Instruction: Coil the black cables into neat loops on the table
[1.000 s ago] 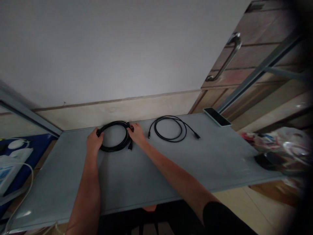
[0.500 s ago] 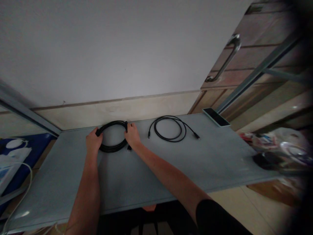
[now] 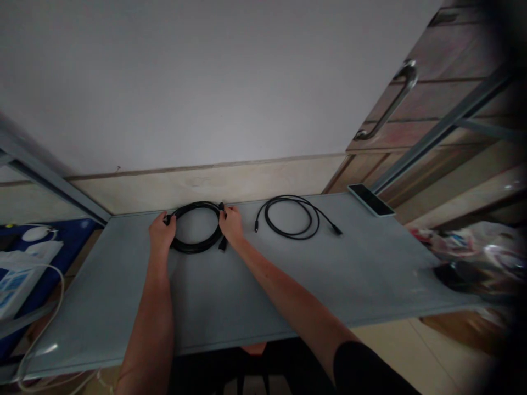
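Note:
A thick coil of black cable (image 3: pixel 195 248) lies near the table's back edge, between my two hands. My left hand (image 3: pixel 162 232) grips its left side, fingers closed round the loops and a dark strap or plug there. On the coil's right side my right hand (image 3: pixel 231 224) is closed, with a dark end poking up above the fingers. A black connector (image 3: pixel 223 243) hangs out below that hand onto the tabletop. To the right lies a second, thinner black cable (image 3: pixel 291 237), loosely looped, its two plugs spread to either side; neither hand touches it.
The grey table (image 3: pixel 313 291) backs onto a white wall (image 3: pixel 230 82). A phone (image 3: pixel 371 201) rests at its far right corner, with plastic-bagged items (image 3: pixel 481 252) on the right edge. Left of the table, a blue surface (image 3: pixel 78 241) carries a white box and a white cord (image 3: pixel 61 291).
The whole view has shifted slightly, so everything sits a little further right. Both hands still hold the coil, and the connector below my right hand shows more fully.

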`<state>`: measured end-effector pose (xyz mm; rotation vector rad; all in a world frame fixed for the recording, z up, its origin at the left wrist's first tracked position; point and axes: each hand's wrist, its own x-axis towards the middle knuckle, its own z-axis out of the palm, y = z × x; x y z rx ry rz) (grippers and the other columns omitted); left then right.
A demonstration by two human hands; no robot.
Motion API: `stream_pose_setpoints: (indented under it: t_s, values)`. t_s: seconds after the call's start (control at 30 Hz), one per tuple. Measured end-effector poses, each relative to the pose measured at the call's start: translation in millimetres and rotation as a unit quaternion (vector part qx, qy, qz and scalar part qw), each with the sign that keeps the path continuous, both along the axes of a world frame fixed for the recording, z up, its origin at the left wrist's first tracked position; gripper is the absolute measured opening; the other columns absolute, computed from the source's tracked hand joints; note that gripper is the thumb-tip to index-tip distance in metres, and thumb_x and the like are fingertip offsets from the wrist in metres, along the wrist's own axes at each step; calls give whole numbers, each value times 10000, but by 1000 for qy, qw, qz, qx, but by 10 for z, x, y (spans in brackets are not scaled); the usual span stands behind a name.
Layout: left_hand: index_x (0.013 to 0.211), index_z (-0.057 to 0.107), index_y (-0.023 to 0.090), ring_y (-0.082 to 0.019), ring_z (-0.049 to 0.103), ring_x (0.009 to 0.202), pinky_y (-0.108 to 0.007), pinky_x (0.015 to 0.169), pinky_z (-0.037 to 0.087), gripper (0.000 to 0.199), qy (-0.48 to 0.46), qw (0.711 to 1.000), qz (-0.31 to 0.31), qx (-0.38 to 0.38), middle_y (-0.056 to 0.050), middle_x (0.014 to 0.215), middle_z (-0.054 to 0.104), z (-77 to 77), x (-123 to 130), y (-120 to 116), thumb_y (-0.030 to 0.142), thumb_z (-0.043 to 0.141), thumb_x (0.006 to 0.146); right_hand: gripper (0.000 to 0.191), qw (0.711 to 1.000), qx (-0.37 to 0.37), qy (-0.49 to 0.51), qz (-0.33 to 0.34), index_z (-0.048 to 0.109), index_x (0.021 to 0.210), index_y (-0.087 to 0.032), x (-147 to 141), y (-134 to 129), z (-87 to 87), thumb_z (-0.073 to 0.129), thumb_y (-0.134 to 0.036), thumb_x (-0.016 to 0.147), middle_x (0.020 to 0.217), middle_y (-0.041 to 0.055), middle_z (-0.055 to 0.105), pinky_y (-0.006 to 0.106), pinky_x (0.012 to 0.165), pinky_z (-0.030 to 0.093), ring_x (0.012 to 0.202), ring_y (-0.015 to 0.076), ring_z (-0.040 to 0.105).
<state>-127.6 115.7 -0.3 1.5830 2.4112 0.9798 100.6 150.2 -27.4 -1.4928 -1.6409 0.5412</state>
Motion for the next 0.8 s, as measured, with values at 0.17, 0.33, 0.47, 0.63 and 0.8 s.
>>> stream_pose_setpoints:
  t_s: [0.17,0.33,0.47,0.63,0.8]
  values:
    - [1204,648,140,-264,672,1085,-389,1018,473,394,-44,999,21,7,-141,1146,719,48,-34,-18,365,481,928,272,999,-30,-10,-22,733,971,-133,62,47,23,475,-215,948,941,141,675,328,899,470,929,229,621]
    - [1170,660,105,-296,670,1075,-391,993,479,386,-53,998,15,22,-168,1120,721,92,-11,-33,346,472,935,247,997,-69,-10,19,746,886,-167,181,89,79,505,-204,919,870,98,722,290,779,473,838,215,657]
    - [1165,665,130,-309,664,1083,-433,996,481,379,-48,999,16,17,-161,1116,724,91,4,-33,352,474,924,255,996,-76,-33,15,737,902,-156,240,66,91,494,-226,932,865,109,727,294,739,465,806,219,661]
    - [1175,664,137,-300,654,1087,-425,1002,478,390,-25,999,22,27,-145,1120,720,59,-15,-38,359,479,913,237,993,-49,-100,48,733,810,-153,377,-12,76,519,-186,906,823,104,698,289,799,459,830,210,638]
    - [1185,650,101,-322,603,1159,-469,1057,426,381,23,995,40,84,-179,1160,685,106,63,-60,307,482,913,265,983,32,-178,38,734,954,-154,1134,91,213,471,-169,926,979,113,690,301,890,452,934,206,621]
